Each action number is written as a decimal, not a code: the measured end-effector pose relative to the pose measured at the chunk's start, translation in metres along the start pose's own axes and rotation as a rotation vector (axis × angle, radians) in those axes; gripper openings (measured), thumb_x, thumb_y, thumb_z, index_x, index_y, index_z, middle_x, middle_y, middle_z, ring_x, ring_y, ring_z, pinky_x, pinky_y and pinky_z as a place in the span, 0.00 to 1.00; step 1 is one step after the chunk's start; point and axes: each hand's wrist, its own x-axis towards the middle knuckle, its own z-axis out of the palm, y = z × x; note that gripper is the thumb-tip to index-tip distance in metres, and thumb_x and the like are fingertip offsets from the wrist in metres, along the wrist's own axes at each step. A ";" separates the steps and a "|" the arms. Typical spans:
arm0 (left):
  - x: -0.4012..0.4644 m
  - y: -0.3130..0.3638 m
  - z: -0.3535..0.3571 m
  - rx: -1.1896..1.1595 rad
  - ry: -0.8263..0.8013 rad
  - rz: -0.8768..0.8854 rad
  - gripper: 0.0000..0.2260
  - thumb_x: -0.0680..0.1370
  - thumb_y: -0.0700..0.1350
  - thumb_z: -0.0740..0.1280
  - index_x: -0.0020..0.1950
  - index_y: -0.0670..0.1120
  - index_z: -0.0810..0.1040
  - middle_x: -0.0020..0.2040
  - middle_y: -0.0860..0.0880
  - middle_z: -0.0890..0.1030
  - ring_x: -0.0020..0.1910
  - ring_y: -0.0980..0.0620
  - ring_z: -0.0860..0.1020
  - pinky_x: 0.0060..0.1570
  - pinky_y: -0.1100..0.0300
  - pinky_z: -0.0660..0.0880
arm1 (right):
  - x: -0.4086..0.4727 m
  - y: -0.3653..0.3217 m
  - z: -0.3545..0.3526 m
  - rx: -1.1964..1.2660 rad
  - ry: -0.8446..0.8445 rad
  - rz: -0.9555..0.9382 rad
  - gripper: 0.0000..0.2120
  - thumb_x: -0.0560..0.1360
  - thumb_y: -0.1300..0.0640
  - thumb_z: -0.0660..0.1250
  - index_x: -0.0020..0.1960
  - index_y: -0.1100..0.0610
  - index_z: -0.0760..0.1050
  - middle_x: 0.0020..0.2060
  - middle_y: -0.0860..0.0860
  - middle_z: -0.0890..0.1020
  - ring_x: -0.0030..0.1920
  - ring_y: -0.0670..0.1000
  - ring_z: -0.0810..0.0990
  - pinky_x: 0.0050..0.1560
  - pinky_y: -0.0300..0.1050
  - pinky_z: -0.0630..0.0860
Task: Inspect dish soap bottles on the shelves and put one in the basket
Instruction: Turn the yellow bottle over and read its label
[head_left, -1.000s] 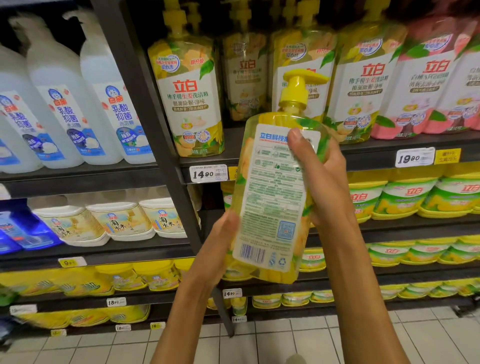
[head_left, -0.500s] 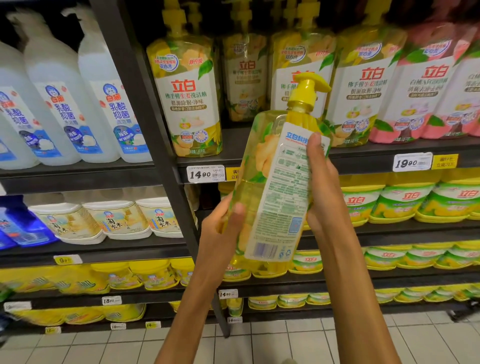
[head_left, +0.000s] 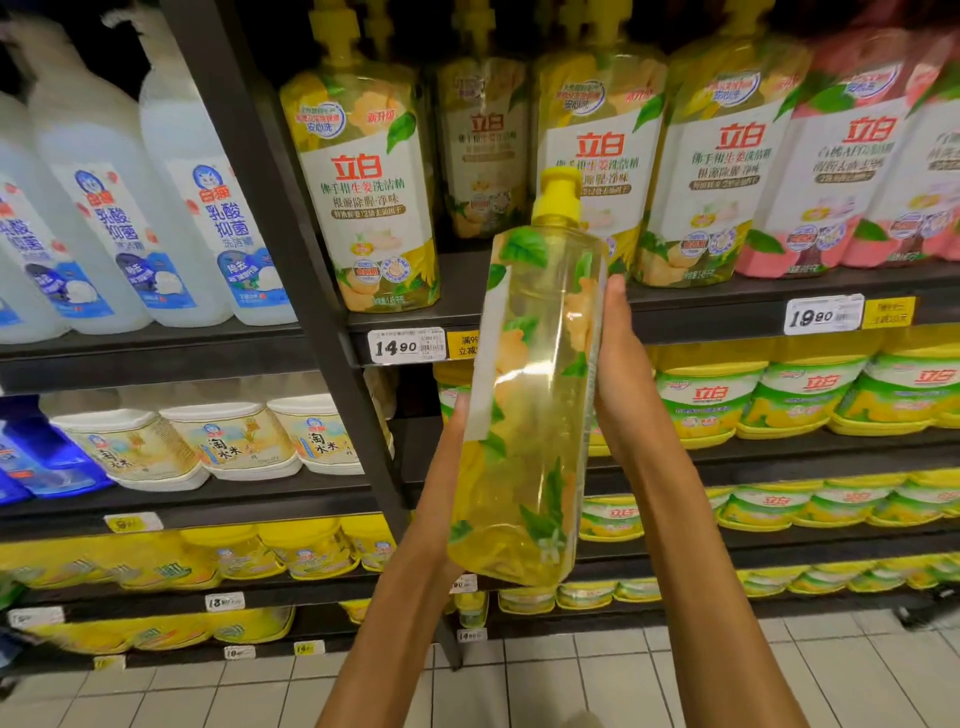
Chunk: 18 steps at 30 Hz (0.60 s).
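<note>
- Head view: the yellow dish soap bottle (head_left: 535, 395) has been turned since a second ago; the white back label that faced the camera is now seen only as a strip along its left edge, and the clear narrow side shows.
- The bottle stays upright in front of the shelves, pump cap on top, held between both hands.
- The left hand (head_left: 447, 478) grips the lower left side and has slid further behind the bottle; only the thumb edge and wrist show.
- The right hand (head_left: 618, 374) holds the upper right side, fingers wrapped behind, thumb along the edge; earlier its fingers lay over the label.
- Count on the upper shelf (head_left: 727, 291): four yellow pump bottles (head_left: 363, 197) in view and two pink ones (head_left: 857, 166).
- Left bay: three white bottles (head_left: 208, 208) plainly seen, three cream tubs (head_left: 228, 441) under them.
- Two large price tags read 14.90 (head_left: 407, 345) and 19.90 (head_left: 823, 314).
- The lower rows of yellow-green containers (head_left: 800, 400) are too many and too blurred to count.
</note>
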 end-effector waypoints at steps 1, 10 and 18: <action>-0.001 0.001 0.001 0.039 -0.042 0.036 0.27 0.83 0.54 0.52 0.38 0.49 0.87 0.36 0.48 0.85 0.35 0.55 0.84 0.33 0.61 0.81 | 0.002 -0.001 -0.003 -0.063 0.011 -0.051 0.23 0.82 0.39 0.46 0.66 0.47 0.72 0.51 0.38 0.78 0.48 0.30 0.75 0.50 0.28 0.69; -0.016 0.024 -0.008 0.435 -0.010 0.283 0.22 0.70 0.69 0.59 0.51 0.59 0.84 0.43 0.55 0.86 0.45 0.58 0.84 0.43 0.63 0.78 | -0.010 -0.006 0.000 0.143 -0.032 -0.074 0.29 0.66 0.43 0.73 0.62 0.56 0.75 0.51 0.53 0.86 0.50 0.51 0.85 0.47 0.46 0.82; -0.020 0.024 0.002 0.376 -0.229 0.113 0.26 0.66 0.70 0.63 0.59 0.58 0.80 0.57 0.50 0.83 0.58 0.49 0.81 0.56 0.52 0.79 | -0.005 0.009 -0.013 0.321 -0.156 -0.056 0.27 0.71 0.45 0.67 0.63 0.60 0.75 0.50 0.55 0.85 0.51 0.54 0.85 0.45 0.46 0.81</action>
